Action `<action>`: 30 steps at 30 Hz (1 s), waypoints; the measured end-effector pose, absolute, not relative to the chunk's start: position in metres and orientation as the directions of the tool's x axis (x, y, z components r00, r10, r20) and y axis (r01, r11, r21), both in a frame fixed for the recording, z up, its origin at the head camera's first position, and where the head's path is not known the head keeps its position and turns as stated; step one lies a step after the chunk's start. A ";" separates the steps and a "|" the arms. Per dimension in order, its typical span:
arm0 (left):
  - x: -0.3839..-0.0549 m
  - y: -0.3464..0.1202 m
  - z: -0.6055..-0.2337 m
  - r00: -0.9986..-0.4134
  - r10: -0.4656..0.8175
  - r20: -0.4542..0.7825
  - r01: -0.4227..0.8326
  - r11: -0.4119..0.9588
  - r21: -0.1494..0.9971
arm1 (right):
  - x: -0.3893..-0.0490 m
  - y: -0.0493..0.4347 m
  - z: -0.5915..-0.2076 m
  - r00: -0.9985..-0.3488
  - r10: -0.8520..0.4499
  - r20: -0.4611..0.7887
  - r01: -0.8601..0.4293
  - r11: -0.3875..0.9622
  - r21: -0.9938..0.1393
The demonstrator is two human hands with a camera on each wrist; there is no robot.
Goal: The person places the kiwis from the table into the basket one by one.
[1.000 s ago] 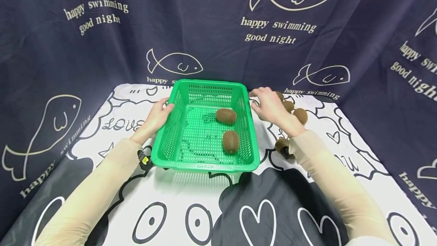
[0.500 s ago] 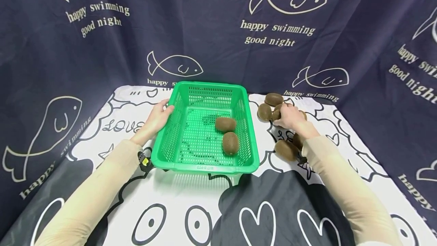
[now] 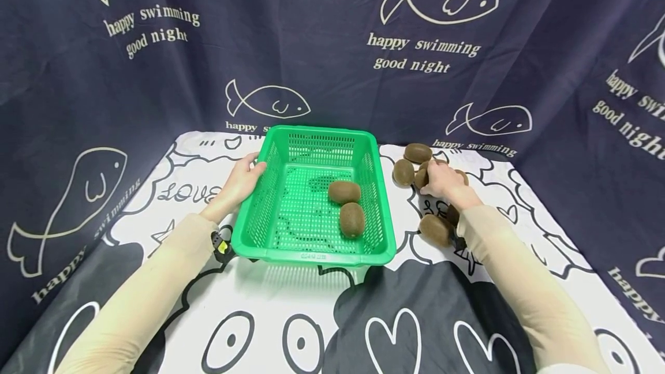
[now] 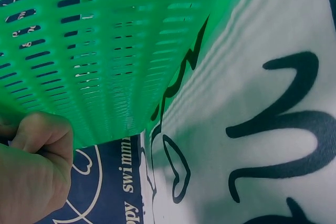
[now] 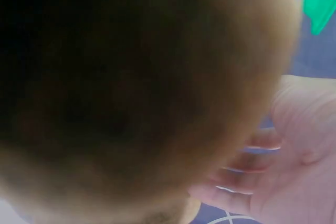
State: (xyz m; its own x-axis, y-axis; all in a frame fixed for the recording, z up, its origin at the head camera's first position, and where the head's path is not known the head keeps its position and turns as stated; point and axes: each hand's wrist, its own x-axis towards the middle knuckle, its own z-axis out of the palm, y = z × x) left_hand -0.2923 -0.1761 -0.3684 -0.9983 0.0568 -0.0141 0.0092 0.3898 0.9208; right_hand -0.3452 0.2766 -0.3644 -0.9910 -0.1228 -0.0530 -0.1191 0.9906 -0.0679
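Note:
A green plastic basket [image 3: 314,257] stands on the table with two brown kiwis [image 3: 344,192] close together in its right half. My left hand [image 3: 243,179] grips the basket's left rim; in the left wrist view that hand [image 4: 39,166] has its fingers curled at the slotted green wall. Right of the basket, my right hand [image 3: 448,182] reaches down among loose kiwis, thumb and fingers around one kiwi [image 3: 422,176]. A large blurred kiwi [image 5: 131,87] fills much of the right wrist view and hides part of the right hand [image 5: 304,156].
More kiwis lie about the right hand: one at the back [image 3: 418,153], one nearer the basket [image 3: 403,172], and one in front [image 3: 435,230] close to the wrist. A patterned white and dark cloth [image 3: 280,287] covers the table. A dark blue curtain [image 3: 332,33] hangs behind.
My right hand has gone from beside the basket's right rim to the loose kiwis on the right. In the basket, the farther kiwi has rolled towards the nearer one. The left hand stays put.

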 end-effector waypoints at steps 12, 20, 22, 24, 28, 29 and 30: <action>-0.291 -0.177 -0.372 -0.998 0.054 -0.018 0.005 0.394 0.919 | -0.341 0.277 -0.363 -0.989 -0.145 -0.021 -0.142 0.985 -0.093; -0.292 -0.177 -0.371 -0.998 0.056 -0.025 -0.002 0.378 0.926 | -0.336 0.270 -0.350 -0.986 -0.168 0.015 -0.169 0.983 -0.072; -0.292 -0.178 -0.371 -0.998 0.057 -0.021 0.003 0.385 0.923 | -0.335 0.268 -0.345 -0.983 -0.183 0.029 -0.185 0.980 -0.077; -0.292 -0.178 -0.371 -0.998 0.054 -0.020 0.002 0.390 0.921 | -0.334 0.265 -0.341 -0.980 -0.197 0.043 -0.200 0.976 -0.091; -0.294 -0.178 -0.370 -0.998 0.054 -0.020 0.003 0.403 0.915 | -0.331 0.257 -0.331 -0.971 -0.226 0.073 -0.233 0.966 -0.110; -0.294 -0.178 -0.369 -0.998 0.053 -0.022 0.001 0.404 0.915 | -0.330 0.255 -0.328 -0.969 -0.233 0.080 -0.241 0.964 -0.114; -0.295 -0.178 -0.369 -0.998 0.053 -0.023 0.001 0.408 0.913 | -0.329 0.252 -0.325 -0.967 -0.240 0.088 -0.249 0.962 -0.115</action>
State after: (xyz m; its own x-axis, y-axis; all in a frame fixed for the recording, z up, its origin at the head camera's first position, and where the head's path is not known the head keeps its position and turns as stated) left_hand -0.2945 -0.1776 -0.3690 -0.9984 0.0525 -0.0226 0.0008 0.4081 0.9129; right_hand -0.3290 0.2524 -0.3247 -0.9668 -0.2398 0.0880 -0.2490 0.9616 -0.1154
